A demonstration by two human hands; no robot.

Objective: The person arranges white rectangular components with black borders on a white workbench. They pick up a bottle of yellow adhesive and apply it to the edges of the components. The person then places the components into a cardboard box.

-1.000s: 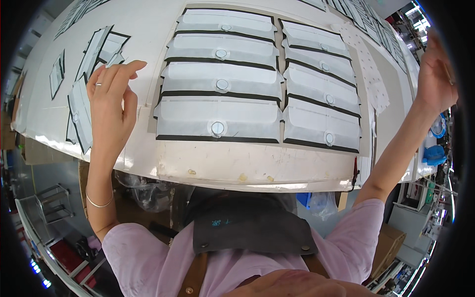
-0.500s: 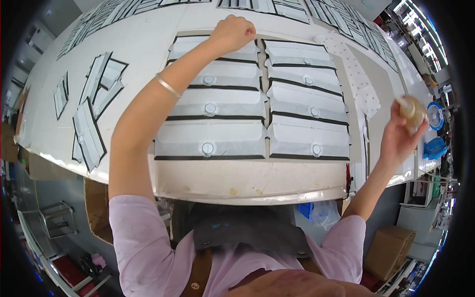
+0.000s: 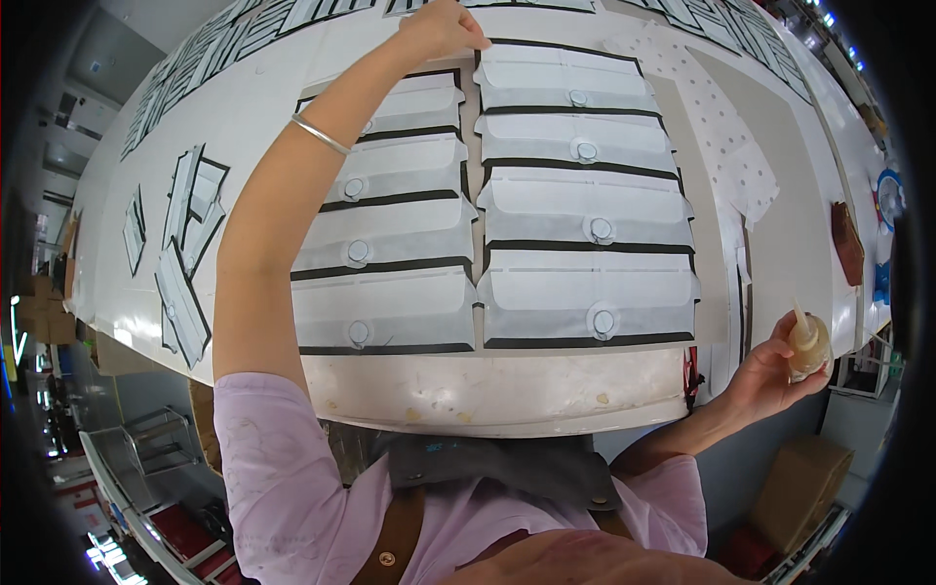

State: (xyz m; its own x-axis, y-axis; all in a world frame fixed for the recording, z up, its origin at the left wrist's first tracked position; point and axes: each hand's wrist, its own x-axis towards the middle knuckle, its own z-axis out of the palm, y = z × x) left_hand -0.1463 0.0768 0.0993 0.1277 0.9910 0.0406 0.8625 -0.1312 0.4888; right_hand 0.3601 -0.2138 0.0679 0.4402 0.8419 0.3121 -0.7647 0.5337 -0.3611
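Observation:
My left hand [image 3: 439, 31] reaches across the table, fingers closed. Its fingertips meet the far left corner of a white fabric-like panel [image 3: 556, 73] with black edging and a round button-like disc. Whether they pinch that corner is hidden. My right hand [image 3: 765, 380] holds a small squeeze bottle [image 3: 808, 349] of yellowish liquid upright, its pale nozzle pointing up, near the table's right front edge. Two columns of similar panels lie flat; the left column's nearest panel [image 3: 400, 307] is partly behind my left forearm.
More black-edged panels [image 3: 180, 302] overlap in a loose pile at left. Long rows of striped pieces [image 3: 219, 58] line the far edge. A dotted white sheet [image 3: 731, 161], a brown object [image 3: 846, 244] and a blue ring-shaped item [image 3: 888, 199] lie at right.
The view has shifted. My left fingertips have come to the corner of the far panel in the right column. My right hand has lowered toward me with the bottle.

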